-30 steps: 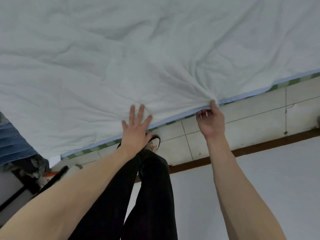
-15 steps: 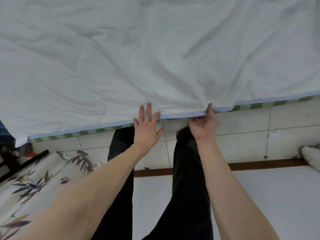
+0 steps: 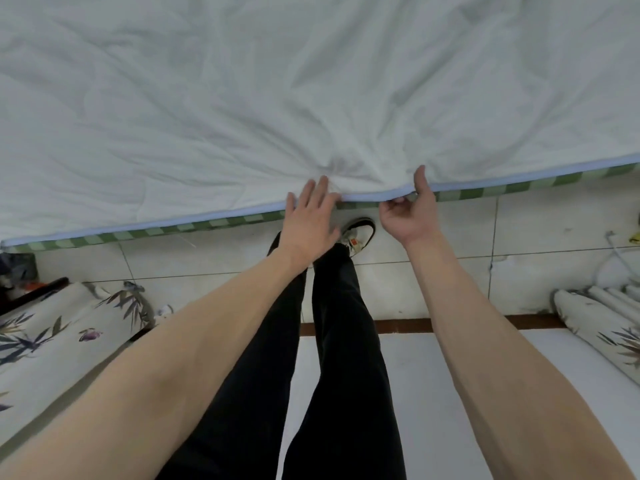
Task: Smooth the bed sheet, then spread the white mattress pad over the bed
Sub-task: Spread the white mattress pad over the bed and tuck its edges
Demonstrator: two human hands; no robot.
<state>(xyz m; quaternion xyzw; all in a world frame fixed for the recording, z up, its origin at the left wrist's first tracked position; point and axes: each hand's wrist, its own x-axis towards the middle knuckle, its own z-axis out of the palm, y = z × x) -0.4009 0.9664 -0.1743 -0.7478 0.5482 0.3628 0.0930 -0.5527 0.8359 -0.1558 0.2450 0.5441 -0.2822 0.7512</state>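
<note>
Right hand [image 3: 408, 216]: thumb on top of the pad [image 3: 242, 98], fingers curled beneath its blue-piped hem, pinching the edge. Grip unchanged from half a second ago; the held point now sits further along the hem, with creases fanning out from it across the fabric.

Left hand [image 3: 310, 216]: fingers straight and slightly spread, tips resting flat on the pad's edge just beside the right hand. Grasps nothing. Half a second ago it lay lower against the hem; it has since slid up onto the cloth, and a small bunch of wrinkles has gathered between the two hands.

Pad: white, lightly quilted, lying over the bed and filling the upper view. Its near hem runs along the bed's edge; broad wrinkles remain, densest near the hands.

Sheet [image 3: 207, 225]: green check, visible only as a narrow strip under the hem. Its surface is hidden, so smoothness cannot be judged.

Floor [image 3: 519, 230]: pale tile; one shoe [image 3: 360, 233] shows by the bed; leaf-print bedding [image 3: 52, 334] lies at lower left.

Assessment: pad appears already spread; the hands' move along the hem suggests edge alignment and wrinkle removal are in hand. The bunch at the pinch likely needs a pull outward while the flat hand presses.
</note>
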